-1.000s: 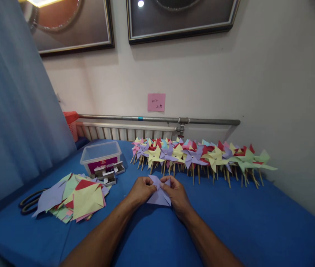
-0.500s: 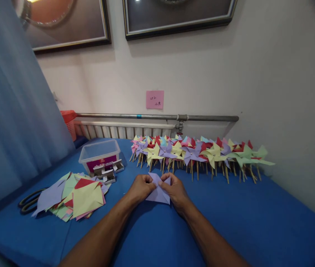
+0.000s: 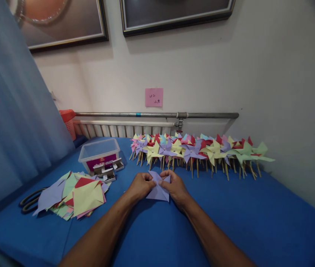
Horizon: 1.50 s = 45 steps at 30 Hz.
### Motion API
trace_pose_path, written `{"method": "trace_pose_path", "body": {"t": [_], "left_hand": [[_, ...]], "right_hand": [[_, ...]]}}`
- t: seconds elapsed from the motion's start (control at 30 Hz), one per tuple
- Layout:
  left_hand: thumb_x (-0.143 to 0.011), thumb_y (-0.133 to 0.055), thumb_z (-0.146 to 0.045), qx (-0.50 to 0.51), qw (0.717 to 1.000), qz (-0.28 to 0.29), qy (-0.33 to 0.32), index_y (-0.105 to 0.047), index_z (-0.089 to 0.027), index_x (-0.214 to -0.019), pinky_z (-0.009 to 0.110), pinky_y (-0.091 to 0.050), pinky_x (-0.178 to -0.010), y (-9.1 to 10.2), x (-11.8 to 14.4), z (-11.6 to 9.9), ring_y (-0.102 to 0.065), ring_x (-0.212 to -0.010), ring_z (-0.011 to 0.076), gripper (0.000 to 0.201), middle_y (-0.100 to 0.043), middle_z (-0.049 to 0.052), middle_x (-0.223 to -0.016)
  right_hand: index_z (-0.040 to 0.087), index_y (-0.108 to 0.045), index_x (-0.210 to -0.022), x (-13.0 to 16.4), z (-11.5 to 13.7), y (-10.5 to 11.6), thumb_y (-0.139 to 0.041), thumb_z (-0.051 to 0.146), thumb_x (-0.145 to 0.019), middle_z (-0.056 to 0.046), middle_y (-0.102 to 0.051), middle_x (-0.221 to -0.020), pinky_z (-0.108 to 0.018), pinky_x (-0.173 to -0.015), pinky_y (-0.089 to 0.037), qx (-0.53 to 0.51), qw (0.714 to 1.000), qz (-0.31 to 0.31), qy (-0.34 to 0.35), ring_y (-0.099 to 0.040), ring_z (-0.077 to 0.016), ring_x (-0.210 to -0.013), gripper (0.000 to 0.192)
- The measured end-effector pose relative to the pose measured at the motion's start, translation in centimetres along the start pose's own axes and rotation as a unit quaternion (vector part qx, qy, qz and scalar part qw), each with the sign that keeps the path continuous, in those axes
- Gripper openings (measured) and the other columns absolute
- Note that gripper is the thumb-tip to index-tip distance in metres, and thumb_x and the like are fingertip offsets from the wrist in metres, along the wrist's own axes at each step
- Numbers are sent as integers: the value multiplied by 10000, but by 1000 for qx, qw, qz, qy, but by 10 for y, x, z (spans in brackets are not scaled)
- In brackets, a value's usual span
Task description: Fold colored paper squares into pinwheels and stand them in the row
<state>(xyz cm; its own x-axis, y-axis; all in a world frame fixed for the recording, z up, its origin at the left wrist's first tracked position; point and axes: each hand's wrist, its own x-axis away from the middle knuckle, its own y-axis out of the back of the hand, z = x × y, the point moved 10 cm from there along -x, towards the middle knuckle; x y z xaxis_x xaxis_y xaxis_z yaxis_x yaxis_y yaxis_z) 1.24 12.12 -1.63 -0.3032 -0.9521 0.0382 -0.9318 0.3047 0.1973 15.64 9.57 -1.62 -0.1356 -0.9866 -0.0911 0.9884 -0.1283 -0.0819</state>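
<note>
Hands and paper sit slightly higher in view than a second ago; grip unchanged. Left hand [image 3: 141,186] and right hand [image 3: 175,187] meet over the blue table [image 3: 257,222], fingers curled shut, both pinching the lilac paper [image 3: 159,192] between them at its upper middle. Paper lies flat between the two hands, lower corner pointing back toward the wrists. Beyond the hands: row of pinwheels [image 3: 199,152]. Left of the left hand: paper stack [image 3: 76,194], scissors [image 3: 29,200], plastic box [image 3: 99,152]
</note>
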Motion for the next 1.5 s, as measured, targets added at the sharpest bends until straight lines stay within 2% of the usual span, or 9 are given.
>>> {"method": "trace_pose_path", "body": {"t": [0.37,0.63,0.8,1.07,1.5], "left_hand": [[-647,-640,-197,-9,1000,-7,12,-496,-199,-565,235,-236,-465,0,3,-2,-346,-444,78,166,-434,-74,-464],[-640,-657,-246,-9,1000,-10,12,-525,-187,-614,231,-276,-473,0,-3,9,-385,-466,87,147,-483,-61,-506],[-650,-663,-241,-17,1000,-12,6,-523,-188,-613,227,-288,-473,2,-3,8,-397,-470,84,155,-492,-58,-519],[-657,-699,-257,5,1000,-12,6,-510,-195,-593,226,-277,-455,1,-2,7,-388,-447,80,209,-486,-62,-497],[-620,-764,-311,31,999,-29,12,-524,-190,-605,224,-293,-451,4,-5,14,-407,-449,81,270,-513,-58,-513]], "right_hand": [[218,-659,-815,4,11,0,-739,222,-569,49,-631,-649,-254,-524,-391,59,998,5,-2,-528,-133,-553,259],[208,-636,-886,5,14,-2,-679,222,-621,21,-662,-747,-254,-555,-423,127,992,10,-2,-573,-140,-597,269],[215,-627,-880,4,9,-3,-693,225,-600,26,-654,-733,-260,-557,-429,96,995,10,-12,-578,-149,-603,289],[215,-599,-891,1,2,-2,-709,385,-612,60,-582,-641,-261,-513,-386,45,999,1,-19,-501,-123,-515,345],[217,-591,-879,3,3,-4,-707,333,-597,52,-599,-648,-270,-541,-412,56,998,-5,-20,-550,-149,-563,327]]}}
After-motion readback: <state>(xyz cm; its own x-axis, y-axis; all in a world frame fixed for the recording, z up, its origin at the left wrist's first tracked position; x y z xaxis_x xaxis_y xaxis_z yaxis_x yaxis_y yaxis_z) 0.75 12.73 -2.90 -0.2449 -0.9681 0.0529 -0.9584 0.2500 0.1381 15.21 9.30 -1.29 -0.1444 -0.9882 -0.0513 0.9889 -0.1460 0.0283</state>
